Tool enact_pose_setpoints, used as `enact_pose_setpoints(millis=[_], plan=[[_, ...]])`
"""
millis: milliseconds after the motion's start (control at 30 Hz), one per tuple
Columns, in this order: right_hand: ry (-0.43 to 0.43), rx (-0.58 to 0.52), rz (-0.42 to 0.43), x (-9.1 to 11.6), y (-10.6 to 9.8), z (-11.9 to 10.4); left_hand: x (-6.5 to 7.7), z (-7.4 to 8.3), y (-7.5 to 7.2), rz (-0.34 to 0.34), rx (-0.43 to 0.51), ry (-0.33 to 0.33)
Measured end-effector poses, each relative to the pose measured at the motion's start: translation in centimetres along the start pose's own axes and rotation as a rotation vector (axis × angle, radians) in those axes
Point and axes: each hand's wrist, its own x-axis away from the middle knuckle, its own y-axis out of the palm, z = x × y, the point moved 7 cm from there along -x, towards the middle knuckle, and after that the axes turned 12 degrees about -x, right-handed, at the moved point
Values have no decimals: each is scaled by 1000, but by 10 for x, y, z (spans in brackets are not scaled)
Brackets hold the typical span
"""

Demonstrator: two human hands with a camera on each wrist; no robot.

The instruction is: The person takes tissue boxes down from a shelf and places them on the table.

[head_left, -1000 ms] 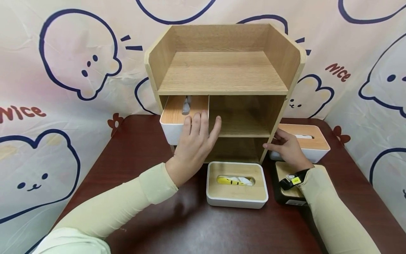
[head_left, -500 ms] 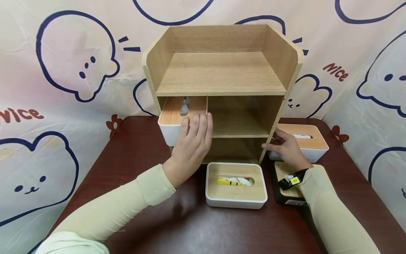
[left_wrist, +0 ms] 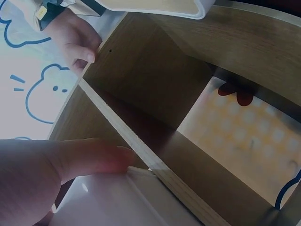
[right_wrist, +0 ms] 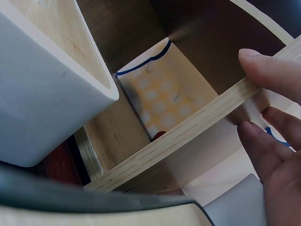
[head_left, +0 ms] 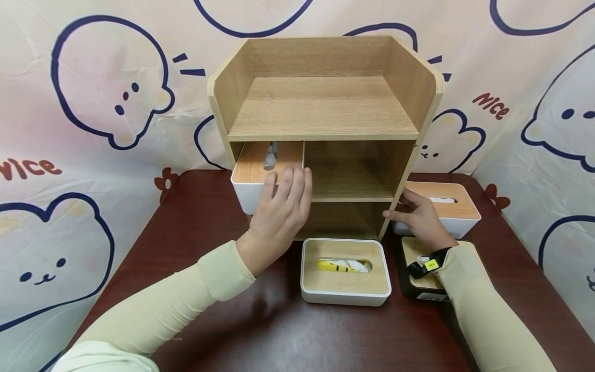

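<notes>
A white tissue box (head_left: 245,194) with a wooden lid stands lengthwise in the left of the shelf's middle level, its front end sticking out past the edge. My left hand (head_left: 281,212) lies against that front end, fingers straight and pointing up at the lid's edge. In the left wrist view the thumb (left_wrist: 101,157) lies along the white box (left_wrist: 103,202). My right hand (head_left: 420,217) holds the right side panel of the wooden shelf (head_left: 325,106), thumb at the front and fingers on the outer side, as the right wrist view shows on the panel (right_wrist: 188,129).
A low white tissue box (head_left: 346,297) with a wooden lid sits on the dark red table (head_left: 302,341) before the shelf. To the right are a black tissue box (head_left: 418,289), partly under my right wrist, and another white one (head_left: 465,212). A patterned cloth (head_left: 116,170) hangs behind.
The left thumb, spread out to the right earlier, has drawn in beside the fingers. The tissue box and the right hand look unchanged; the view has shifted slightly.
</notes>
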Motion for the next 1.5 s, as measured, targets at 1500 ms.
enact_pose_setpoints(millis=[1500], plan=[[-34,11,-20,0,2,-1,14,-21,-7,82,258,115]])
